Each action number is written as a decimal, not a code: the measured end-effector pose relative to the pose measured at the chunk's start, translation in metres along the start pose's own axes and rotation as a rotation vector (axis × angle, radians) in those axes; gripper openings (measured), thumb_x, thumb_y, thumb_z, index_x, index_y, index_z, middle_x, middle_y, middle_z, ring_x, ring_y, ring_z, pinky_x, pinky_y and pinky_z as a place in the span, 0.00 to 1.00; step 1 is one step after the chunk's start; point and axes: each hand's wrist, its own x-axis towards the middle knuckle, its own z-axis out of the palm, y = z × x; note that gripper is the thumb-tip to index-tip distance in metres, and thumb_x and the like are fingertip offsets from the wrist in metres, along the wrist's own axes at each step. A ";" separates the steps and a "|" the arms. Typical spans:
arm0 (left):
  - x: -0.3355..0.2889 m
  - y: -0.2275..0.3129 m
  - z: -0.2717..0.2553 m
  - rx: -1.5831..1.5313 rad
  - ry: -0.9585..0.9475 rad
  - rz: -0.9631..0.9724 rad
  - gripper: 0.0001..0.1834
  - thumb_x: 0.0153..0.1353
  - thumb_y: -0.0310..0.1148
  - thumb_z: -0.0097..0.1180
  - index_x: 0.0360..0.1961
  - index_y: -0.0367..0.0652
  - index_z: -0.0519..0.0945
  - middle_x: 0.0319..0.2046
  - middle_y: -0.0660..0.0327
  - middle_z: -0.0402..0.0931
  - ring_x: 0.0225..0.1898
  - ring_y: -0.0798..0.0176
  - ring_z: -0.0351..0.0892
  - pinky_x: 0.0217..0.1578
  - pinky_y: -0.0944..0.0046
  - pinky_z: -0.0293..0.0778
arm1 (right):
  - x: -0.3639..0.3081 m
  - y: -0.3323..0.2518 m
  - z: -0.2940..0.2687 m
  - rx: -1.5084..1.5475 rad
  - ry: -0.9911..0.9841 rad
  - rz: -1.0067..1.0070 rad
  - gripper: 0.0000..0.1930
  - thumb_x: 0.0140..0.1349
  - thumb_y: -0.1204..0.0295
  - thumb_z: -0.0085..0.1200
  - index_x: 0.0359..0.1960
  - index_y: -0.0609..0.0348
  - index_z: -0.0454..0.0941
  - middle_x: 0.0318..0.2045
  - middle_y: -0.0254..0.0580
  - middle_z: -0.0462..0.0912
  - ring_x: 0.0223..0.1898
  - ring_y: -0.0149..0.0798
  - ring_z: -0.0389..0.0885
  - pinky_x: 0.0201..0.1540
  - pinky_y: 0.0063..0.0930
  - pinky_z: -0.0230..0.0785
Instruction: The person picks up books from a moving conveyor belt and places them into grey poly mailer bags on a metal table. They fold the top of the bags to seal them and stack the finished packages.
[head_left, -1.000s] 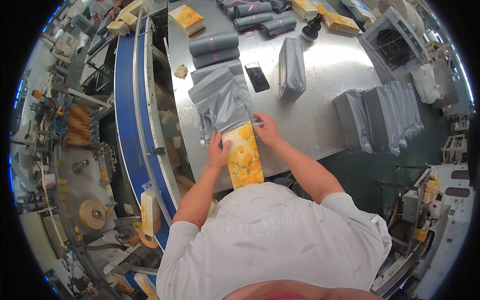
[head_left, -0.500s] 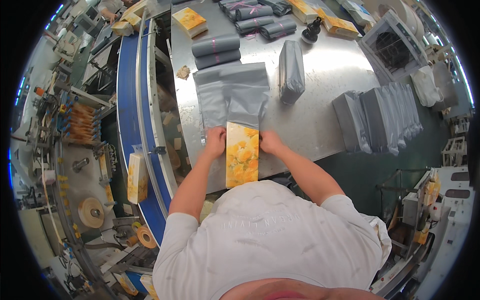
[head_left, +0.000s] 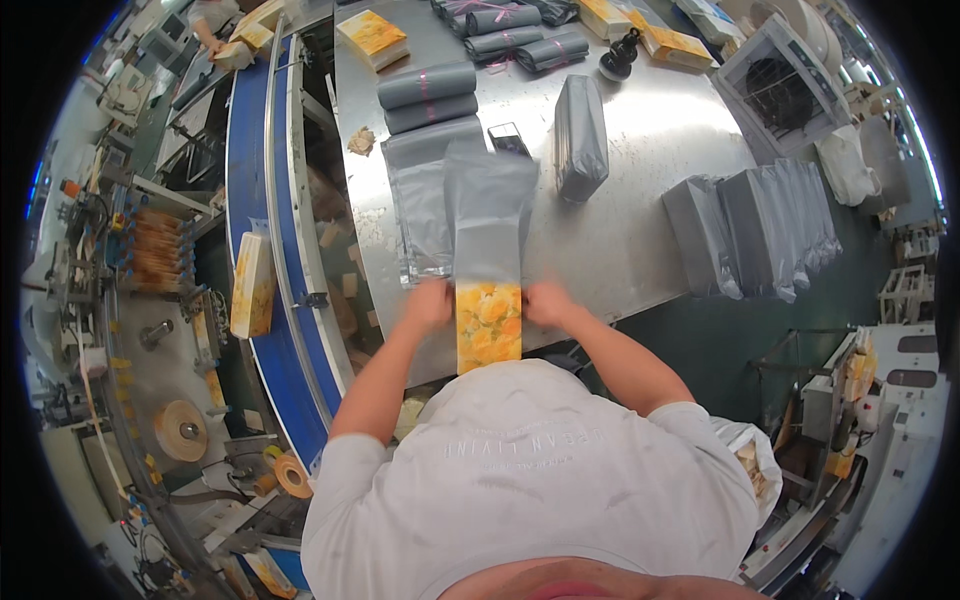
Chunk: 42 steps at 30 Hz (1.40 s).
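Bench (head_left: 640,235), bare metal, scuffed. On it: flat grey bags (head_left: 420,215), layered, left side; two grey rolls (head_left: 428,86), pink-tied, behind these; grey bundles (head_left: 503,41), far side; yellow floral packs (head_left: 676,46), toward the back; black bottle (head_left: 618,58); dark phone (head_left: 507,136), partly hidden; grey block (head_left: 582,135), upright; crumpled tan scrap (head_left: 361,142), left edge.

Pack (head_left: 489,325), yellow flowers on pale ground, lengthwise at surface's (head_left: 650,240) near edge; near part bare. Far part covered by grey plastic bag (head_left: 488,220), extending beyond.
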 end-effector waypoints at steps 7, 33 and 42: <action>-0.118 -0.006 0.043 -0.460 -0.103 -0.220 0.12 0.60 0.34 0.59 0.36 0.33 0.82 0.36 0.39 0.84 0.41 0.36 0.84 0.44 0.46 0.78 | -0.031 0.012 0.051 0.266 0.024 -0.017 0.13 0.62 0.65 0.55 0.40 0.55 0.90 0.42 0.53 0.90 0.46 0.59 0.88 0.47 0.49 0.80; -0.123 -0.032 0.050 -0.841 0.253 -0.170 0.06 0.66 0.26 0.64 0.41 0.34 0.85 0.29 0.60 0.84 0.32 0.68 0.80 0.38 0.63 0.77 | 0.012 -0.135 0.078 0.177 0.216 -0.493 0.09 0.62 0.69 0.63 0.42 0.55 0.81 0.38 0.46 0.85 0.42 0.55 0.85 0.45 0.49 0.78; -0.118 -0.013 0.053 -0.847 0.287 0.000 0.05 0.65 0.24 0.63 0.40 0.35 0.84 0.35 0.56 0.83 0.35 0.63 0.82 0.39 0.62 0.77 | -0.023 -0.117 0.070 0.491 0.281 -0.321 0.11 0.65 0.64 0.63 0.42 0.58 0.85 0.37 0.48 0.87 0.39 0.54 0.86 0.41 0.45 0.78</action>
